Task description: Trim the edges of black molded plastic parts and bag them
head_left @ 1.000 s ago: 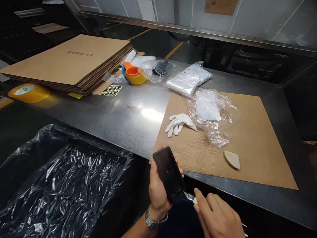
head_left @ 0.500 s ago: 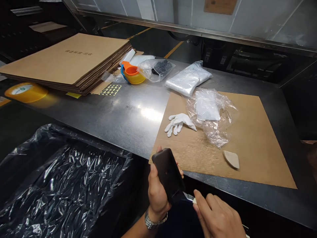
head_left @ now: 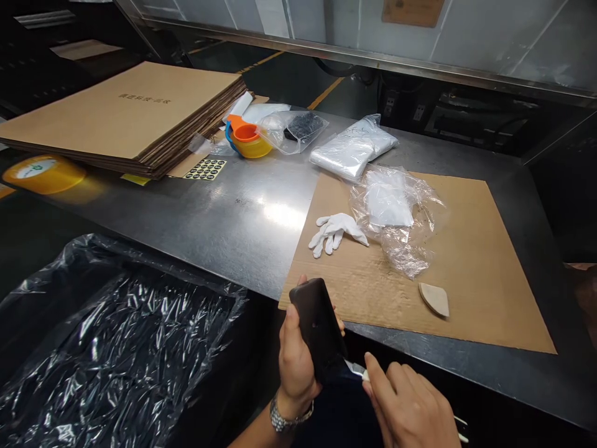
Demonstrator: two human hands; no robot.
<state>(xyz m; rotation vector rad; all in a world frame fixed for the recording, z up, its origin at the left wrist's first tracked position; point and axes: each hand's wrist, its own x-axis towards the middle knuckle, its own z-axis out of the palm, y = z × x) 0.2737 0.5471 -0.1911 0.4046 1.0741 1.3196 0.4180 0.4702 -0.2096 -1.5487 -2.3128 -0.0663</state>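
My left hand (head_left: 297,354) is wrapped around a black, shallow tray-like plastic part (head_left: 317,323), tilted, just off the table's front edge. A metal watch shows on that wrist. In my right hand (head_left: 410,401) is a knife (head_left: 355,368) with a thin metal blade and a pale handle, mostly hidden by the fingers. Its blade tip meets the lower right edge of the black part. On the cardboard sheet (head_left: 471,261) beyond lie a white glove (head_left: 336,231), a beige quarter-round pad (head_left: 435,300) and a crumpled clear bag (head_left: 413,249) around a white packet.
A stack of flat cardboard (head_left: 125,118) stands at the back left, beside yellow tape (head_left: 44,174) and a sticker sheet (head_left: 206,169). Orange and yellow tape dispenser (head_left: 249,140) and plastic packets (head_left: 352,149) lie farther back. A bin lined with black plastic (head_left: 116,348) is at lower left.
The black part has turned slightly in my left hand, and the knife blade stays at its lower edge. The view has shifted a little; the things on the table keep their places.
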